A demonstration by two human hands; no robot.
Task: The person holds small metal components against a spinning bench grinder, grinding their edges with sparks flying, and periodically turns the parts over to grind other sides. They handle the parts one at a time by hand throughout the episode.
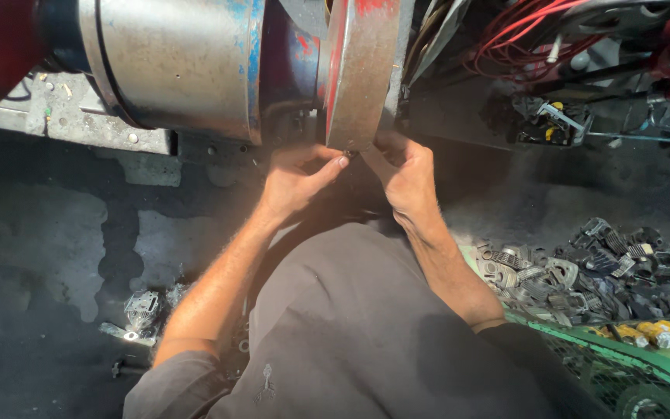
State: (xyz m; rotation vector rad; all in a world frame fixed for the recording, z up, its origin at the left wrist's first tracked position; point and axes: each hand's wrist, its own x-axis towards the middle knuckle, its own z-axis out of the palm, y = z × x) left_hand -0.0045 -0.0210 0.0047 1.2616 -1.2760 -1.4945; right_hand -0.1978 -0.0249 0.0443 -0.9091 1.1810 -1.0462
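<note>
A dark grey garment [350, 326] fills the near foreground, and from its short sleeves two bare forearms are stretched away toward a machine. The left hand [292, 182] and the right hand [405, 174] are brought together at the bottom edge of a worn metal disc [358, 74], which stands on edge and is flecked with red paint. The fingertips of both hands are pinched close at one spot just under the disc's rim, where a small dark piece [352, 154] is seen between them; which hand actually has hold of it cannot be told, and the piece itself is too small to make out. The left thumb is laid out straight toward that spot, and the right fingers are curled down over it from the other side. Just to the left of the grip a grey metal cylinder [172, 62] with chipped blue paint is mounted. Above and to the right of the grip a bundle of red wires [513, 39] is hung. Well to the right of the grip and nearer the camera, a heap of small dark metal castings [599, 268] is piled in a green mesh basket [622, 353]. Well below and to the left of the grip, a few shiny metal parts [141, 310] are scattered on the dark floor [40, 256].
</note>
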